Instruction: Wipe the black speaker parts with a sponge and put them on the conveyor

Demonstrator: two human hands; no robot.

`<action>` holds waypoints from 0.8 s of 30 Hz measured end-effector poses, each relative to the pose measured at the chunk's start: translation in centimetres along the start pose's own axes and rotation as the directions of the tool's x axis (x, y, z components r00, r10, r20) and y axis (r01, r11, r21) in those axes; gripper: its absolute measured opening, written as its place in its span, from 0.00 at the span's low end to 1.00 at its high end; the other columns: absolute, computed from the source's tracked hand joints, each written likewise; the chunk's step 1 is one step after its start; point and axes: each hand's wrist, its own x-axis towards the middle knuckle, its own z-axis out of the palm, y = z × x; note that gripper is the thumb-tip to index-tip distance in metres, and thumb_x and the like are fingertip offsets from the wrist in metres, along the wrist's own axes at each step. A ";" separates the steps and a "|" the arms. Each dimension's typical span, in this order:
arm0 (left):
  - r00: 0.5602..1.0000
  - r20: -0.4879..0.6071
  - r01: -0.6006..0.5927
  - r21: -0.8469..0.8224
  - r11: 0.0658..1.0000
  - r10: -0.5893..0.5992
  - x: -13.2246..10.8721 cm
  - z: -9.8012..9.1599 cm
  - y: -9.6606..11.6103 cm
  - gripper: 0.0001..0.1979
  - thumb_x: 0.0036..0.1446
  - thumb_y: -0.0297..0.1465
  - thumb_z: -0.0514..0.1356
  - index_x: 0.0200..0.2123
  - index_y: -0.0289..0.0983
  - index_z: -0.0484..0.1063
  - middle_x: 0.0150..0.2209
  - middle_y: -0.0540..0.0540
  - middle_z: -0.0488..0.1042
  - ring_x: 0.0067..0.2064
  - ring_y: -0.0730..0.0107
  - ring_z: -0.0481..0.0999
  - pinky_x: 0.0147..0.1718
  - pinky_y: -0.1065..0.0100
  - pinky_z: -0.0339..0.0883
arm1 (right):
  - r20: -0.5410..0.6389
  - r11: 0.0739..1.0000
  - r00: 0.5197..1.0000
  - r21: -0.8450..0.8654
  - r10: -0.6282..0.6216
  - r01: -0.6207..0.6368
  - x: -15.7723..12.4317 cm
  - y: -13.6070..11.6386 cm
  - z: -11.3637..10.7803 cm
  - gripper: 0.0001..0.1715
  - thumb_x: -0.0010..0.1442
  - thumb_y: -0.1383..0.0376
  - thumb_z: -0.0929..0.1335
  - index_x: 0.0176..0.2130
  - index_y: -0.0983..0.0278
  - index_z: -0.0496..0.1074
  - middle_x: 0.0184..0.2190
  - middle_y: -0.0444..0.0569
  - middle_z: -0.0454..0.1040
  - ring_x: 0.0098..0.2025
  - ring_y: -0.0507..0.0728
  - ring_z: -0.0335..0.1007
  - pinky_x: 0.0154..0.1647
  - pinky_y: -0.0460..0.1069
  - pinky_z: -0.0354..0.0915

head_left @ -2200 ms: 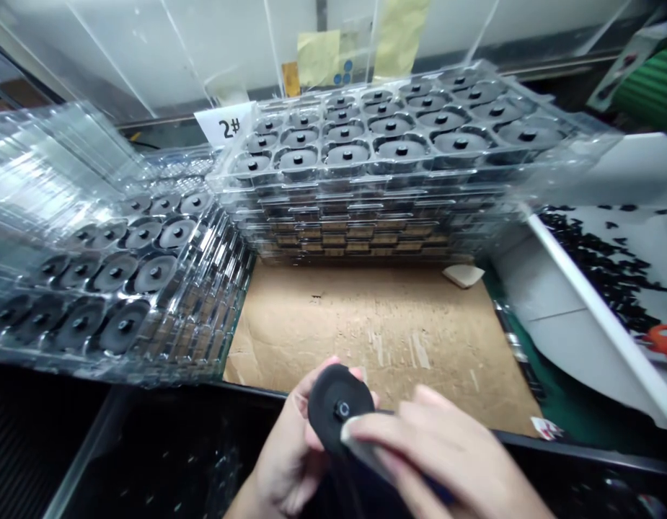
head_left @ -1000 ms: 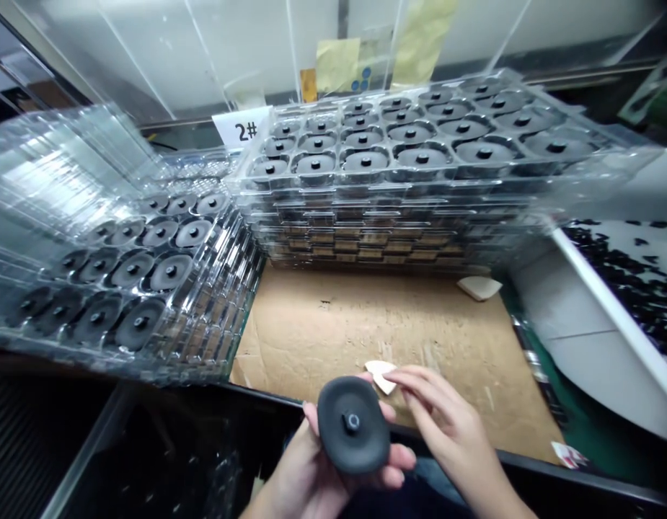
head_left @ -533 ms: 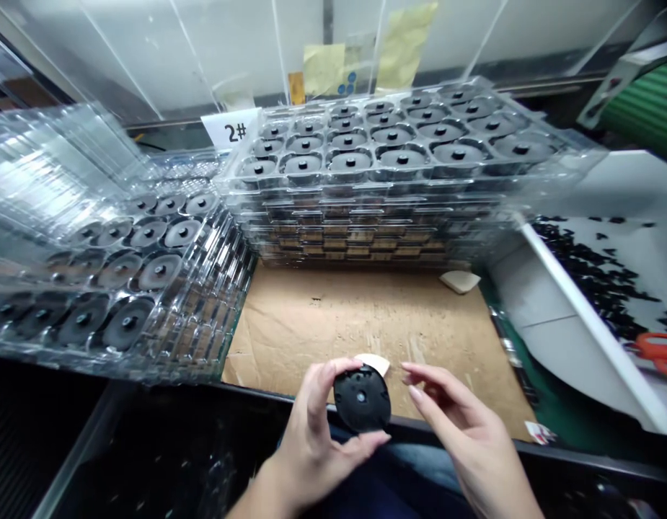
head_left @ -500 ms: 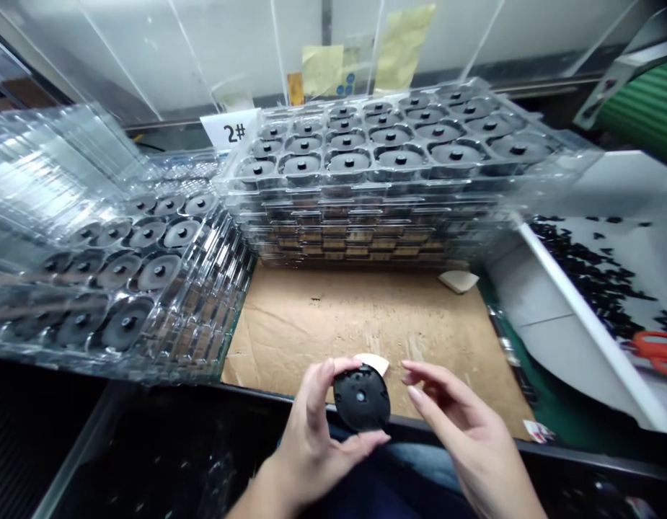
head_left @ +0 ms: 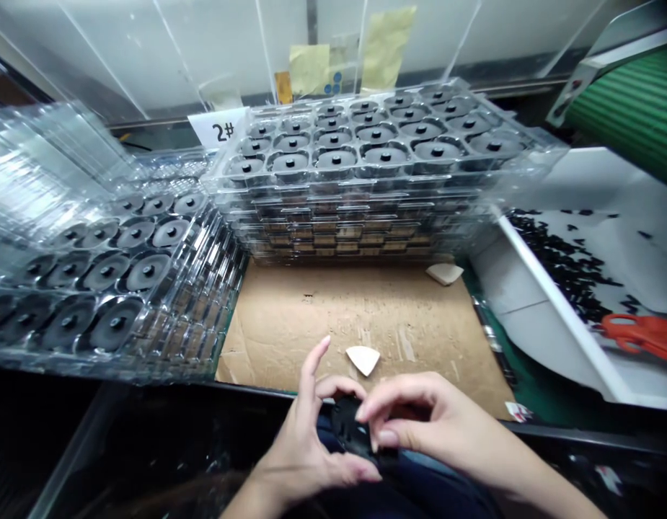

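Observation:
My left hand (head_left: 306, 440) grips a black round disc part (head_left: 348, 427) at the near edge of the bench, its index finger sticking up. My right hand (head_left: 420, 425) has closed over the same disc from the right, fingertips pinching its face and hiding much of it. A small white triangular piece (head_left: 363, 358) lies on the brown cardboard sheet (head_left: 290, 324) just beyond my fingers.
A stack of clear trays (head_left: 365, 209) filled with black discs stands at the back centre, with a "2#" label (head_left: 219, 130). Another tilted tray stack (head_left: 95, 274) sits left. A white bin (head_left: 554, 303) with small black bits and orange scissors (head_left: 641, 333) is right. A second white piece (head_left: 444, 273) lies by the stack.
My right hand moved in from the open position and closed onto the disc. Both hands dropped lower, and the disc is now mostly covered. The white triangular piece is fully uncovered on the cardboard.

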 end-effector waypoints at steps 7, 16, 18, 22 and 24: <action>0.999 -0.010 -0.046 -0.051 0.998 0.046 -0.1 0.2 -0.6 0.59 0.34 0.41 0.70 0.63 0.43 0.35 0.46 0.39 0.73 0.45 0.54 0.74 0.51 0.49 0.61 | -0.080 0.997 0.996 -0.062 -0.043 0.038 -0.7 0.7 0.1 0.01 0.50 0.66 0.72 0.27 0.60 0.77 0.26 0.42 0.76 0.30 0.50 0.71 0.35 0.45 0.66; 0.923 -0.160 -0.328 0.143 0.934 0.349 0.3 0.6 -0.3 0.53 0.38 0.34 0.70 0.61 0.51 0.39 0.46 0.46 0.70 0.50 0.60 0.72 0.49 0.59 0.68 | -0.450 0.981 0.876 -0.157 -0.174 0.114 -2.0 2.3 0.9 0.04 0.50 0.61 0.71 0.29 0.59 0.76 0.24 0.44 0.74 0.27 0.52 0.71 0.29 0.45 0.68; 0.901 -0.168 -0.361 0.220 0.906 0.400 0.3 0.6 0.0 0.53 0.39 0.32 0.70 0.61 0.50 0.38 0.46 0.45 0.70 0.50 0.60 0.72 0.50 0.57 0.68 | -0.442 0.945 0.852 -0.284 -0.281 0.164 -2.0 2.4 1.0 0.05 0.53 0.61 0.70 0.31 0.58 0.76 0.26 0.45 0.74 0.28 0.52 0.71 0.29 0.45 0.69; 0.844 -0.185 -0.446 0.280 0.850 0.504 0.3 0.8 0.2 0.50 0.43 0.29 0.68 0.62 0.47 0.37 0.46 0.44 0.70 0.51 0.61 0.71 0.52 0.57 0.66 | -0.376 0.848 0.814 -0.472 -0.442 0.242 -1.9 2.6 1.3 0.07 0.55 0.66 0.68 0.35 0.58 0.75 0.28 0.46 0.74 0.29 0.53 0.71 0.30 0.46 0.69; 0.808 -0.188 -0.486 0.324 0.812 0.558 0.4 0.9 0.1 0.49 0.44 0.29 0.67 0.62 0.46 0.38 0.46 0.44 0.70 0.51 0.63 0.71 0.52 0.59 0.66 | -0.368 0.839 0.807 -0.477 -0.461 0.261 -1.9 2.7 1.5 0.08 0.55 0.68 0.67 0.35 0.57 0.76 0.26 0.44 0.74 0.29 0.53 0.71 0.30 0.45 0.69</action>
